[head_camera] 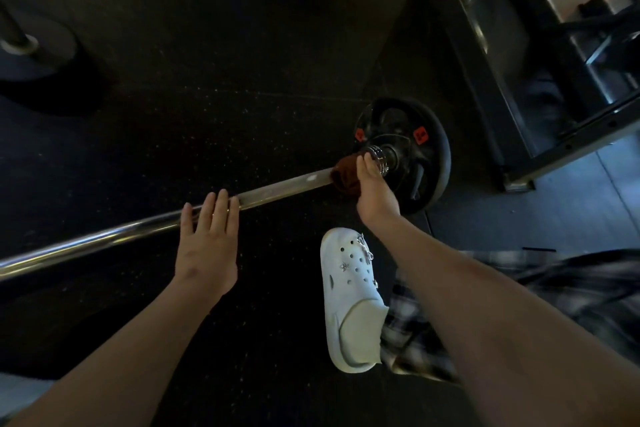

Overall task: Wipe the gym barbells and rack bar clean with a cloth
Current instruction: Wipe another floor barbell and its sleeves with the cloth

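Dark speckled gym floor carries a steel barbell, its black weight plate toward the right edge. The right hand grips a brown cloth wrapped on the barbell beside the weight plate; the left hand rests on the barbell, fingers straight and slightly spread.

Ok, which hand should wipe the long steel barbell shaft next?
Right. The right hand grips the brown cloth around the steel barbell shaft beside the black weight plate; the left hand lies open over it, without cloth.
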